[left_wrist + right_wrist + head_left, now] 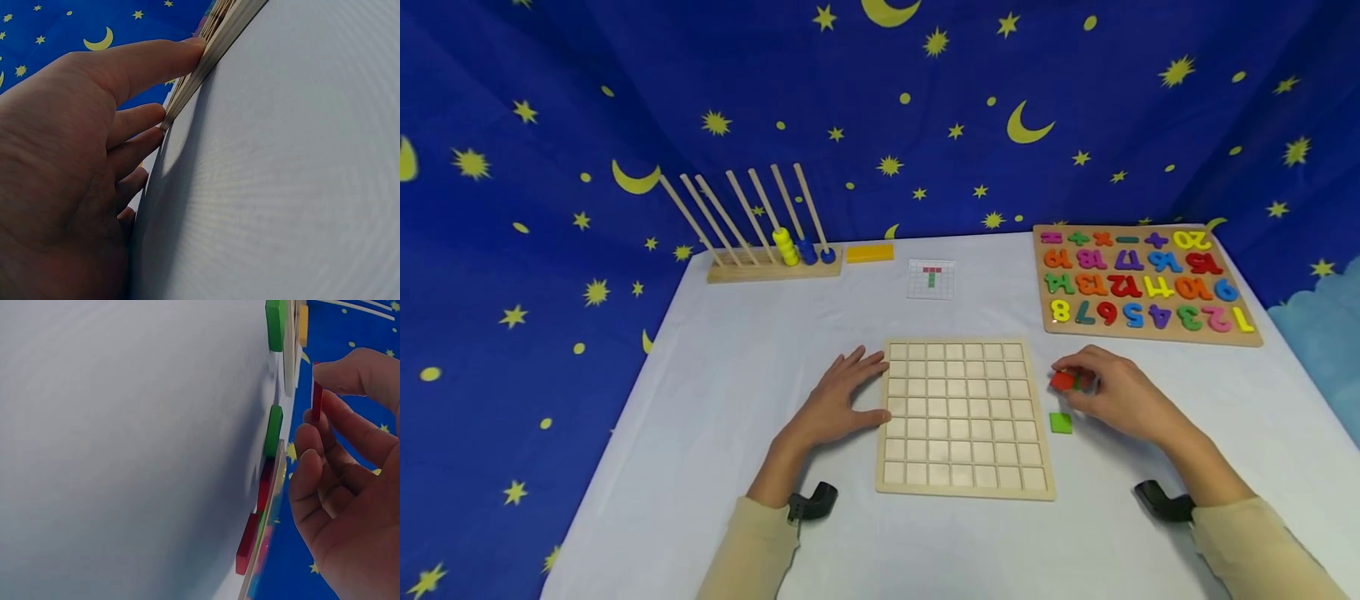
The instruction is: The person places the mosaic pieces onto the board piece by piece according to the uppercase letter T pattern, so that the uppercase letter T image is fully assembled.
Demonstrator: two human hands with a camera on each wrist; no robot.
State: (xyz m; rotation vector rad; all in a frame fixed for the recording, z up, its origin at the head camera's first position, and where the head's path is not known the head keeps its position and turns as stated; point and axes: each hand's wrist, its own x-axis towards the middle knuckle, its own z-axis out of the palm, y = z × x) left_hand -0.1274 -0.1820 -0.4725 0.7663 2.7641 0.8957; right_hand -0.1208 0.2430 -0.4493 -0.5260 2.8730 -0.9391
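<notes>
A square wooden grid board [966, 495] lies flat on the white table, its cells bare. My left hand [831, 404] is at its left side, fingers spread, with thumb and fingertips against the edge; the left wrist view shows the thumb [169, 59] on the frame's rim. To the right of the board, my right hand [1120, 396] pinches a thin red square tile [317, 394] between thumb and fingers, raised off the table. Just below that hand lies a green tile [1061, 423]. Other green tiles [273, 431] and red tiles [248, 544] lie on the table around it, mostly hidden by the hand from above.
Behind the board lies a clear pattern card [931, 279] with a red and green T. A wooden number puzzle [1150, 283] is at the back right. At the back left stand a peg abacus [775, 268] with several beads and a yellow-orange block [870, 252]. A blue starry cloth hangs behind.
</notes>
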